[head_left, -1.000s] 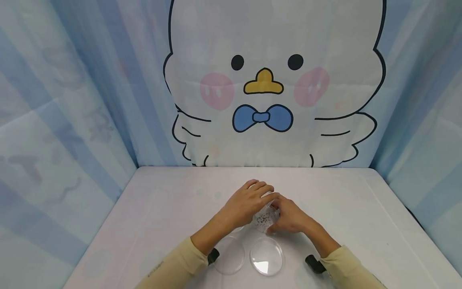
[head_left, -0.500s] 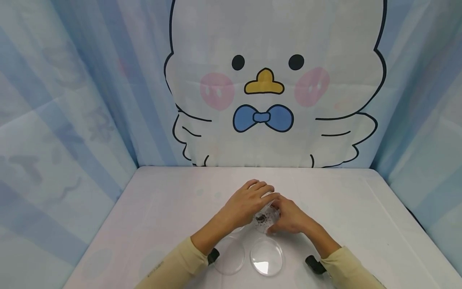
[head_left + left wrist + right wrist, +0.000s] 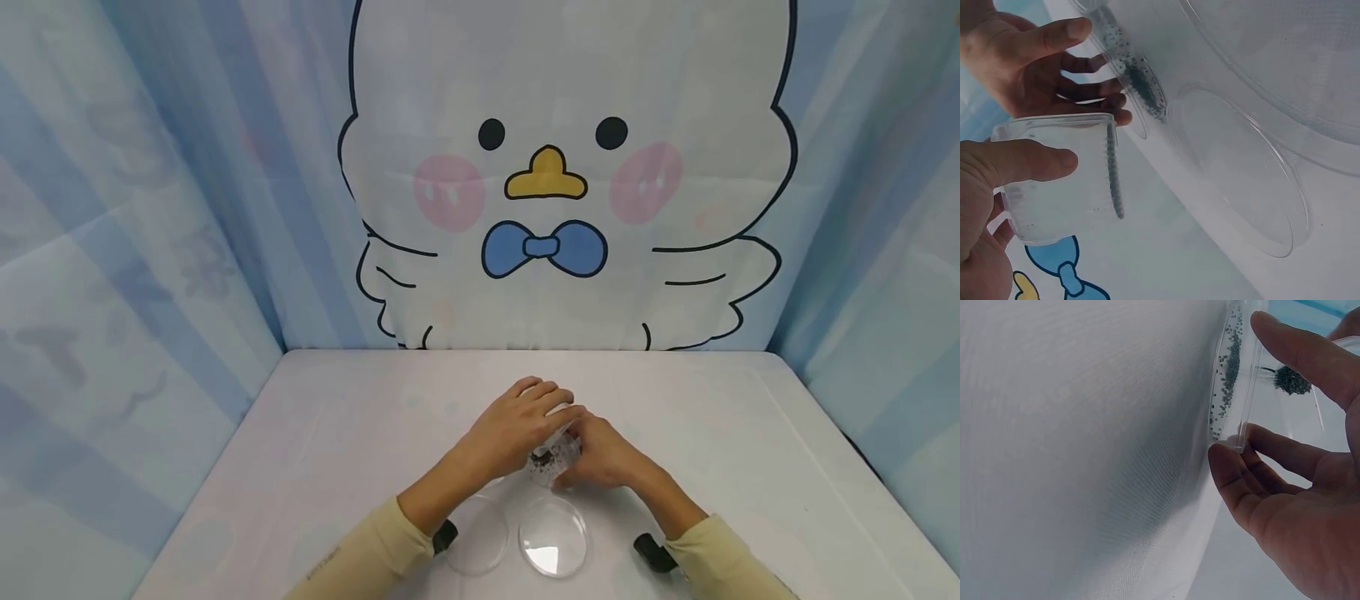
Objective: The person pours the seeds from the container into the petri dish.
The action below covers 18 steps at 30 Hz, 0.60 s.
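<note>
Plastic cup: tipped over near the middle of the table, close above the speckled dish; the step in hand looks like pouring from one into the other.
Dark granules: lined along one wall of the cup, with more scattered and heaped in the speckled dish, so the transfer seems partly done.
Next move: probably calls for keeping the cup's mouth over the dish, then tilting or tapping gently to free what remains; a hasty tilt could spill grains past the rim.
Left hand: grips the cup, thumb laid along its side and other fingers behind; the back of the hand faces upward, the forearm reaching in diagonally.
Right hand: holds the speckled dish by its edge, thumb at one side and fingertips at the other, steadying it, it seems; this hand sits just beside the left, their fingers nearly meeting. Whether the dish touches the table is hard to tell.
Clear round dishes: two lie side by side nearer the person, apart from both hands.
</note>
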{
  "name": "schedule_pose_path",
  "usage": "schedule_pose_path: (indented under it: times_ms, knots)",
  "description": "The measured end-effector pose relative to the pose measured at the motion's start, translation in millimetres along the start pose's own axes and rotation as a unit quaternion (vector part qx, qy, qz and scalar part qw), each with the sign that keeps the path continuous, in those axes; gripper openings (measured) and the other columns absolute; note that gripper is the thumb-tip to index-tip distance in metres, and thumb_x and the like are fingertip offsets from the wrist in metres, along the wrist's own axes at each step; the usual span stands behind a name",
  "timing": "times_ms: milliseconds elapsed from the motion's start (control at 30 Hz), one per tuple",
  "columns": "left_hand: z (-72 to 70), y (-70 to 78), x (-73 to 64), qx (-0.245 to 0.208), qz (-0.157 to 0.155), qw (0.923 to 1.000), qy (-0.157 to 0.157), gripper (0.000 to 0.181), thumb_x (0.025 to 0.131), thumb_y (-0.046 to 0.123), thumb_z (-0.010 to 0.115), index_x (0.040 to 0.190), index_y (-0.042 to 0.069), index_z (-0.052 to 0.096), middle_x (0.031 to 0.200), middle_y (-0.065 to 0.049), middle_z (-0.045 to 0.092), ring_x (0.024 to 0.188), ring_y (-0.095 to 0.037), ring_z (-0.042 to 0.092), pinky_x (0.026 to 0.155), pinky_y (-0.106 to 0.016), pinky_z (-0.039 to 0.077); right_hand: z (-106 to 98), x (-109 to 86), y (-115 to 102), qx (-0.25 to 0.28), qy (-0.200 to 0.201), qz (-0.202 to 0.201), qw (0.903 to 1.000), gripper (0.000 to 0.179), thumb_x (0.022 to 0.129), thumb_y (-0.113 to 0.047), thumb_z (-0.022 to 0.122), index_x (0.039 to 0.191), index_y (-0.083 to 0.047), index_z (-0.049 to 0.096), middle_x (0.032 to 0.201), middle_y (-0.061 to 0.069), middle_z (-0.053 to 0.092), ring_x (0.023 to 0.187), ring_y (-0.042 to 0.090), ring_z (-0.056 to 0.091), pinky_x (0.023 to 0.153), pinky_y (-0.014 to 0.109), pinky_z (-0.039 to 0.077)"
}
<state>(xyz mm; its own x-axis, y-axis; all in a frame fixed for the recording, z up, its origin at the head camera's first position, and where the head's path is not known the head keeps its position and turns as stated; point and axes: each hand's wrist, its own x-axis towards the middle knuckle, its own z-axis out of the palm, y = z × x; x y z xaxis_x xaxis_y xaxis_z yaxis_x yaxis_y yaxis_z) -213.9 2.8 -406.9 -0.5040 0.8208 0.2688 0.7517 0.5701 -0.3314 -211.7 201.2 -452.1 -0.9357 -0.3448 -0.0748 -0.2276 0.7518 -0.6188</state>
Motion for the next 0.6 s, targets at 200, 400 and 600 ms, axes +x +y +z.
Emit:
schedule_pose_path:
  times_ms: [200, 400, 600]
  knots:
    - [0.9, 2.0, 0.5, -0.007, 0.003, 0.9999, 0.008, 0.071, 0.084, 0.020, 0.089, 0.146, 0.028, 0.057, 0.145, 0.007, 0.058, 0.139, -0.015, 0.051, 0.124, -0.034, 0.035, 1.8, -0.6, 2.1, 0.000, 0.004, -0.016, 0.9999, 0.072, 0.059, -0.021, 0.101, 0.117, 0.004, 0.067, 0.105, 0.011, 0.069, 0.099, 0.025, 0.064, 0.089, 0.046, 0.057]
    - [0.5, 2.5, 1.0, -0.005, 0.004, 0.9999, 0.008, 0.072, 0.083, 0.020, 0.089, 0.146, 0.028, 0.057, 0.145, 0.007, 0.058, 0.140, -0.015, 0.050, 0.124, -0.034, 0.034, 0.9, -1.7, 2.0, -0.005, 0.007, -0.025, 0.9997, 0.073, 0.058, -0.021, 0.101, 0.117, 0.004, 0.066, 0.103, 0.010, 0.070, 0.097, 0.023, 0.064, 0.086, 0.043, 0.056]
    - [-1.1, 1.8, 0.4, -0.002, 0.000, 0.9999, 0.010, 0.073, 0.083, 0.021, 0.090, 0.147, 0.028, 0.056, 0.146, 0.007, 0.058, 0.140, -0.015, 0.050, 0.124, -0.035, 0.035, 0.4, -1.2, 1.9, -0.010, 0.010, -0.023, 0.9996, 0.074, 0.059, -0.022, 0.101, 0.118, 0.003, 0.065, 0.103, 0.011, 0.069, 0.098, 0.024, 0.064, 0.087, 0.045, 0.057]
